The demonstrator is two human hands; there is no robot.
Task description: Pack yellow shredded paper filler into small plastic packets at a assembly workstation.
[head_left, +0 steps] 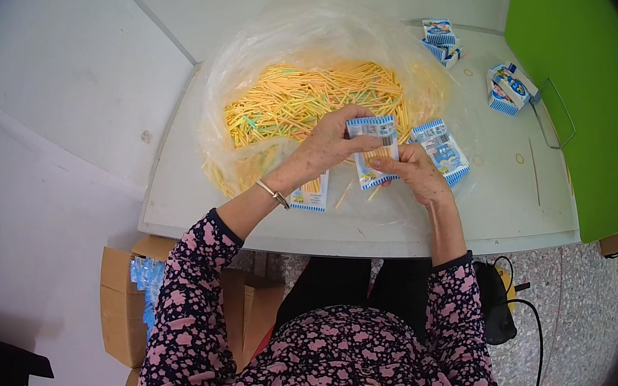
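Both hands hold one small blue-and-white packet above the front part of the table. My left hand grips its upper left side, thumb across the front. At the lower right edge, my right hand pinches it with the thumb on the front. Thin yellow sticks show through the packet's clear part. Behind my hands, a large clear plastic bag lies open around a heap of yellow, orange and green sticks. A similar packet lies partly under my left wrist. Another packet lies beside my right hand.
More packets lie in a stack at the back right and a bundle near the green panel. A wire loop sticks out there. Loose sticks lie near the front. Below left, a cardboard box holds blue-and-white wrappers.
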